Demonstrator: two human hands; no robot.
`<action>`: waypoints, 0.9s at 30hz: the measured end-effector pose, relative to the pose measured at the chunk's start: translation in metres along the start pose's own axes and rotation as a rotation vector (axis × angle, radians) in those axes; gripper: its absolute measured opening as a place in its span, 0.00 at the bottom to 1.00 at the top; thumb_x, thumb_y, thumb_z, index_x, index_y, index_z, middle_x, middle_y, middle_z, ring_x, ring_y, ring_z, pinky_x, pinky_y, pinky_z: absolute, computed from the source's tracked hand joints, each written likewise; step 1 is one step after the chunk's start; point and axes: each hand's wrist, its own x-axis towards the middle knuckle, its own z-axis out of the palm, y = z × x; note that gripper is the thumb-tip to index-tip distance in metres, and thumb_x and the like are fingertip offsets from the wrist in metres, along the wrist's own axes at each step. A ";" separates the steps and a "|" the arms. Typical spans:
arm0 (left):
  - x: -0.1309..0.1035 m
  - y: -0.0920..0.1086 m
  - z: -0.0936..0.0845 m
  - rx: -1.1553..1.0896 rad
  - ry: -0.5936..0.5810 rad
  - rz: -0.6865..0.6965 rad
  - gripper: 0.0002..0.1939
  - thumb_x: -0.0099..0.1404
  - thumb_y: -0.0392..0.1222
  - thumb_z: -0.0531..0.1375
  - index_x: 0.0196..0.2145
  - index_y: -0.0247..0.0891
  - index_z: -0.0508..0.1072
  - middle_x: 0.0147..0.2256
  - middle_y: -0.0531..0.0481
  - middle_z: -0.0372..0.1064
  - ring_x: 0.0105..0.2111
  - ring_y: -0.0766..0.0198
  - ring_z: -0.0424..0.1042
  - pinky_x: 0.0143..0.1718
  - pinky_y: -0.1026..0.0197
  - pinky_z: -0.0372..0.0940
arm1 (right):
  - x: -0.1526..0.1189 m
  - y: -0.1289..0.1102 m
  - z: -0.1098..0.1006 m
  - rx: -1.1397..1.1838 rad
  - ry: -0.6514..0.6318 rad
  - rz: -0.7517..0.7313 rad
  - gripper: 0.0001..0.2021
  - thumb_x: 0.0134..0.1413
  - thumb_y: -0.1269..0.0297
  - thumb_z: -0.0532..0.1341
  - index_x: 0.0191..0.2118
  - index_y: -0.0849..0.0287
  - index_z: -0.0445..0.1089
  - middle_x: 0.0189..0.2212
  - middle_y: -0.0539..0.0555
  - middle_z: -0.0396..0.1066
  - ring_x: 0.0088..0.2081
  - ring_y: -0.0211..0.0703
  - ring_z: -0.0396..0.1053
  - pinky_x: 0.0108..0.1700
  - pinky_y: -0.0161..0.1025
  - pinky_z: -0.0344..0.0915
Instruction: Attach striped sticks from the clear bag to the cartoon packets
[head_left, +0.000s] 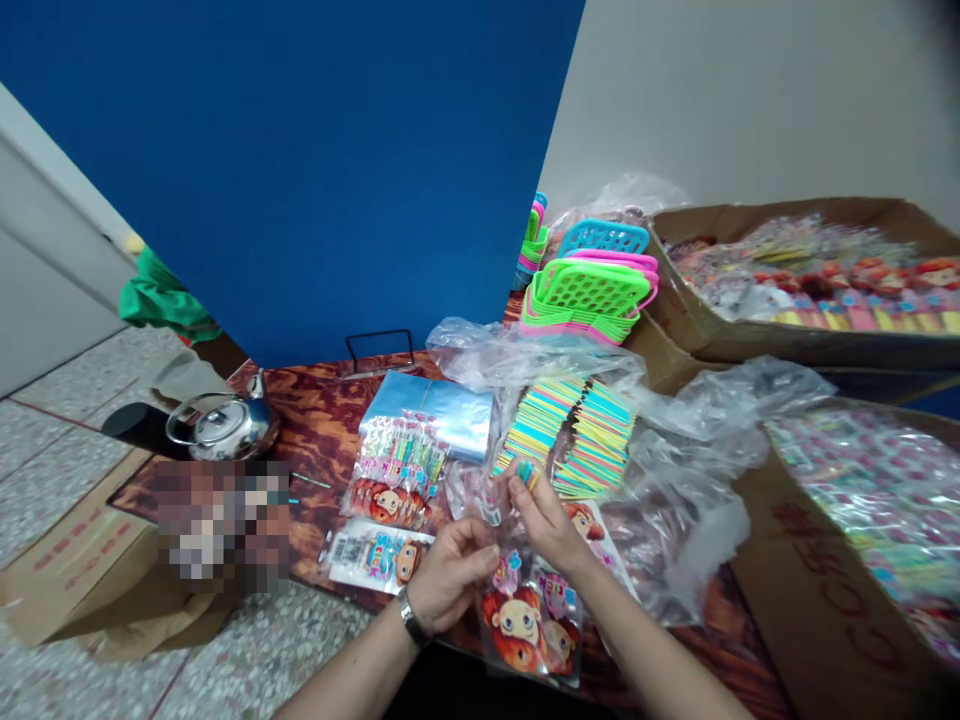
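Note:
My right hand [544,520] pinches a small bunch of colourful sticks [528,474], their ends showing above the fingertips. Closed at the upper edge of a clear bag [517,630] printed with a red-haired cartoon figure is my left hand [457,572], with a watch on its wrist. Just beyond the right hand lie two rows of thin blue, yellow and pink sticks [592,455] on clear plastic. To the left, filled printed packets [397,480] overlap a stack of clear blue-looking bags [442,410]. Another printed packet [375,556] lies nearer.
Stacked plastic baskets [589,290] stand at the back. Cardboard boxes with packets [862,290] and bagged goods [870,500] line the right. A metal kettle [229,428] sits at the table's left edge, and a blue panel [322,180] rises behind. Crumpled clear plastic [697,540] spreads at right.

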 end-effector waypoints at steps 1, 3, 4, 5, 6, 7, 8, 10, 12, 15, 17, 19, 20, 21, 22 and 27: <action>0.000 0.000 0.001 -0.040 -0.008 -0.019 0.17 0.44 0.42 0.70 0.24 0.33 0.66 0.21 0.56 0.62 0.21 0.73 0.59 0.25 0.68 0.54 | -0.003 -0.001 0.003 -0.004 -0.010 -0.012 0.09 0.61 0.58 0.46 0.36 0.55 0.58 0.26 0.48 0.62 0.27 0.37 0.62 0.32 0.35 0.61; -0.001 0.002 0.001 -0.087 -0.017 -0.039 0.17 0.42 0.42 0.71 0.25 0.33 0.67 0.22 0.55 0.63 0.21 0.72 0.61 0.25 0.68 0.54 | -0.009 0.000 0.007 -0.033 -0.032 -0.053 0.07 0.61 0.59 0.46 0.37 0.55 0.57 0.25 0.47 0.61 0.26 0.37 0.61 0.31 0.35 0.60; -0.001 0.002 0.001 -0.096 -0.018 -0.044 0.17 0.41 0.42 0.71 0.25 0.33 0.68 0.22 0.55 0.64 0.21 0.72 0.61 0.26 0.68 0.55 | -0.011 0.001 0.008 -0.049 -0.037 -0.082 0.07 0.61 0.60 0.46 0.37 0.54 0.57 0.25 0.48 0.61 0.26 0.38 0.62 0.31 0.36 0.61; -0.002 0.003 0.000 -0.101 -0.018 -0.046 0.17 0.41 0.42 0.71 0.25 0.33 0.68 0.22 0.54 0.64 0.21 0.72 0.62 0.26 0.68 0.55 | -0.012 0.002 0.009 -0.067 -0.038 -0.115 0.06 0.62 0.61 0.45 0.37 0.54 0.56 0.25 0.48 0.62 0.27 0.38 0.62 0.32 0.36 0.61; -0.002 0.004 0.000 -0.102 -0.021 -0.046 0.17 0.41 0.42 0.71 0.25 0.33 0.69 0.22 0.54 0.65 0.21 0.72 0.62 0.25 0.68 0.56 | -0.013 0.003 0.009 -0.087 -0.036 -0.148 0.06 0.62 0.62 0.45 0.38 0.54 0.56 0.26 0.49 0.62 0.28 0.39 0.63 0.33 0.37 0.62; -0.003 0.004 0.000 -0.105 -0.027 -0.045 0.17 0.42 0.42 0.71 0.25 0.33 0.69 0.22 0.54 0.65 0.21 0.72 0.62 0.25 0.68 0.56 | -0.014 0.003 0.010 -0.108 -0.027 -0.180 0.06 0.61 0.63 0.45 0.38 0.54 0.56 0.27 0.49 0.63 0.30 0.40 0.64 0.34 0.38 0.62; -0.004 0.004 0.000 -0.109 -0.037 -0.046 0.17 0.42 0.42 0.71 0.25 0.32 0.69 0.22 0.54 0.66 0.21 0.72 0.62 0.25 0.68 0.56 | -0.015 0.003 0.010 -0.129 -0.020 -0.210 0.06 0.61 0.63 0.45 0.38 0.54 0.57 0.28 0.50 0.63 0.31 0.40 0.64 0.35 0.39 0.62; -0.006 0.005 -0.001 -0.122 -0.055 -0.046 0.16 0.43 0.41 0.71 0.25 0.32 0.69 0.21 0.54 0.65 0.20 0.72 0.63 0.25 0.68 0.56 | -0.015 0.003 0.010 -0.169 -0.014 -0.264 0.05 0.61 0.64 0.46 0.38 0.54 0.56 0.30 0.51 0.64 0.32 0.41 0.65 0.38 0.40 0.63; -0.008 0.005 -0.001 -0.127 -0.071 -0.041 0.16 0.43 0.41 0.70 0.25 0.32 0.69 0.21 0.54 0.65 0.21 0.72 0.62 0.26 0.67 0.57 | -0.015 0.002 0.010 -0.197 -0.024 -0.313 0.05 0.61 0.65 0.46 0.39 0.54 0.56 0.30 0.51 0.64 0.33 0.41 0.65 0.38 0.41 0.63; -0.010 0.007 -0.002 -0.109 -0.092 -0.025 0.15 0.44 0.41 0.70 0.26 0.32 0.70 0.21 0.53 0.65 0.20 0.73 0.60 0.26 0.67 0.57 | -0.015 0.000 0.010 -0.223 -0.047 -0.367 0.05 0.61 0.67 0.45 0.40 0.54 0.55 0.30 0.51 0.65 0.33 0.41 0.66 0.38 0.40 0.63; -0.011 0.008 -0.003 -0.098 -0.097 -0.018 0.14 0.44 0.42 0.70 0.26 0.32 0.71 0.22 0.53 0.65 0.20 0.73 0.60 0.26 0.67 0.56 | -0.015 -0.001 0.010 -0.231 -0.044 -0.394 0.05 0.61 0.67 0.45 0.41 0.53 0.55 0.30 0.51 0.65 0.33 0.41 0.66 0.39 0.41 0.63; -0.011 0.009 -0.002 -0.096 -0.095 -0.017 0.15 0.44 0.42 0.70 0.26 0.32 0.71 0.22 0.53 0.65 0.20 0.72 0.61 0.26 0.67 0.56 | -0.014 -0.003 0.010 -0.236 -0.037 -0.411 0.05 0.62 0.66 0.45 0.41 0.53 0.55 0.30 0.51 0.65 0.32 0.40 0.66 0.39 0.41 0.63; -0.011 0.009 -0.002 -0.096 -0.093 -0.018 0.15 0.44 0.42 0.70 0.26 0.32 0.71 0.22 0.53 0.65 0.21 0.72 0.61 0.25 0.67 0.55 | -0.014 -0.003 0.010 -0.238 -0.037 -0.416 0.05 0.62 0.66 0.45 0.41 0.54 0.55 0.29 0.50 0.65 0.31 0.39 0.66 0.37 0.40 0.63; -0.011 0.010 -0.002 -0.094 -0.092 -0.020 0.15 0.44 0.42 0.70 0.26 0.32 0.70 0.22 0.53 0.65 0.21 0.72 0.61 0.25 0.67 0.55 | -0.014 -0.004 0.010 -0.238 -0.040 -0.418 0.05 0.62 0.66 0.44 0.40 0.54 0.55 0.29 0.50 0.65 0.30 0.39 0.65 0.35 0.38 0.63; -0.010 0.010 -0.002 -0.093 -0.089 -0.020 0.15 0.44 0.42 0.70 0.26 0.32 0.70 0.22 0.53 0.64 0.21 0.72 0.61 0.25 0.67 0.55 | -0.014 -0.005 0.010 -0.239 -0.043 -0.416 0.05 0.62 0.66 0.44 0.40 0.54 0.55 0.28 0.50 0.65 0.29 0.38 0.65 0.33 0.37 0.63; -0.011 0.010 -0.001 -0.066 -0.083 0.006 0.15 0.44 0.41 0.70 0.23 0.32 0.68 0.20 0.55 0.61 0.20 0.73 0.58 0.23 0.69 0.52 | -0.016 -0.005 0.011 -0.240 -0.032 -0.399 0.05 0.62 0.66 0.44 0.39 0.55 0.55 0.28 0.50 0.64 0.27 0.37 0.64 0.30 0.36 0.64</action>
